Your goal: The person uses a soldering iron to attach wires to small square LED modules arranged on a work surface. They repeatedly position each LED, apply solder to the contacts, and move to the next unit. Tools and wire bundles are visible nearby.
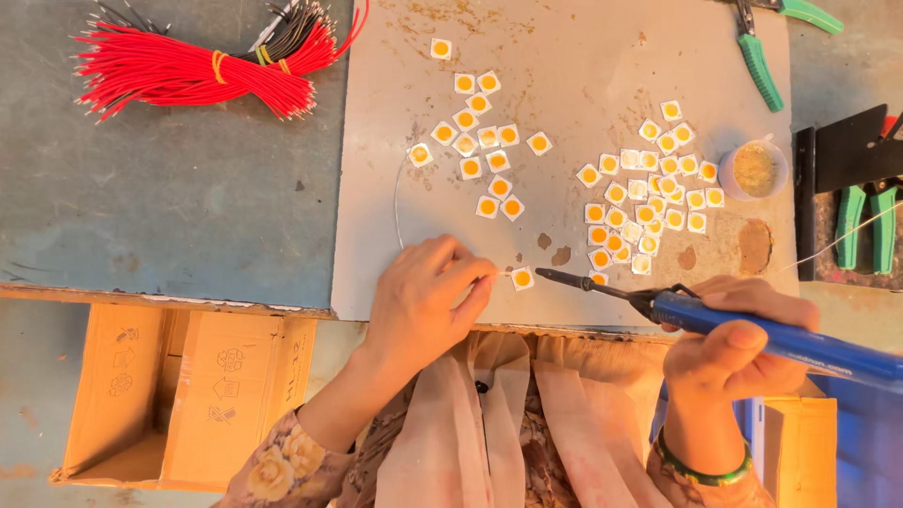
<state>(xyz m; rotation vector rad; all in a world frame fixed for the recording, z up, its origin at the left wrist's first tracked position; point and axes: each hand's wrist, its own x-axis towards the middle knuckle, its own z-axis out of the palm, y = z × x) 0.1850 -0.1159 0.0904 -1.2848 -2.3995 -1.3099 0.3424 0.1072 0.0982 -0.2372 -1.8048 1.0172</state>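
The left hand (425, 296) is pinching a thin solder wire (399, 193) with fingertips together just left of a small white square chip (521, 277), while the right hand (734, 343) is gripping a blue-handled soldering iron (715, 320), its tip reaching toward that chip.

Bare gap (555, 132) between 2 chip clusters (649, 188)

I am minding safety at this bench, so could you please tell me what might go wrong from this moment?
The soldering iron tip sits close to the left hand fingertips beside the small square chip, so a slip could burn them. That chip lies near the plate's front edge, above the person's lap, and might be nudged off. The right hand grips the iron far back, which may lessen tip control.
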